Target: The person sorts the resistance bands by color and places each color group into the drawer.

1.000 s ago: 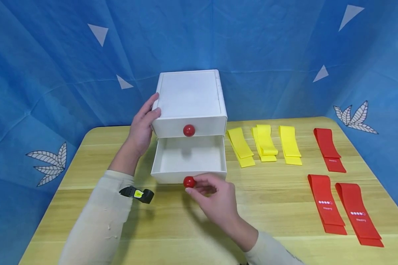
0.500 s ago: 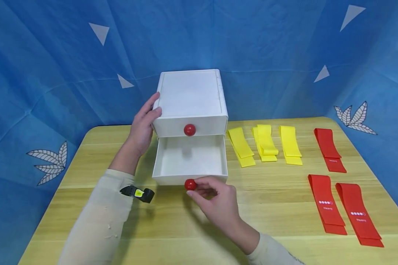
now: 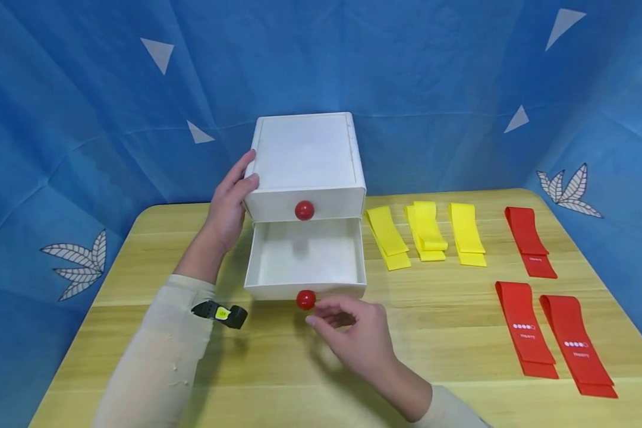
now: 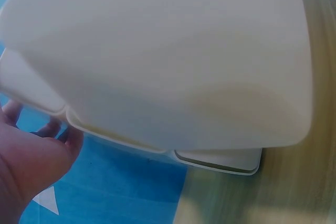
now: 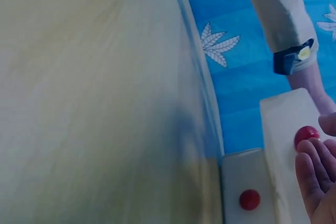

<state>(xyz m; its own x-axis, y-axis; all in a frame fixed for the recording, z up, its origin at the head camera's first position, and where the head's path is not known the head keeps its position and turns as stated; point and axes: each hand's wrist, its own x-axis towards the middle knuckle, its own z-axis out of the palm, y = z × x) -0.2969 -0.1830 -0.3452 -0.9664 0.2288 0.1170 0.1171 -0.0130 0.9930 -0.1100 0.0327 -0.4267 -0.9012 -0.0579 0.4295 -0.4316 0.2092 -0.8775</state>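
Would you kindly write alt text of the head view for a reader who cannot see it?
A person's left hand rests against the side of a white drawer unit, while the right hand is beside the red knob of its open lower drawer. To the right, three yellow bands and three red bands lie on a wooden table.

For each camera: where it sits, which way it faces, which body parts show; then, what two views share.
Head: on the head, looks forward and down at the drawer unit; left hand, right hand, sleeves show.
Left wrist: worn there, faces the drawer unit close up; left hand shows.
Right wrist: worn there, looks across the table; right hand, left sleeve show.
Head and right wrist share both red knobs.
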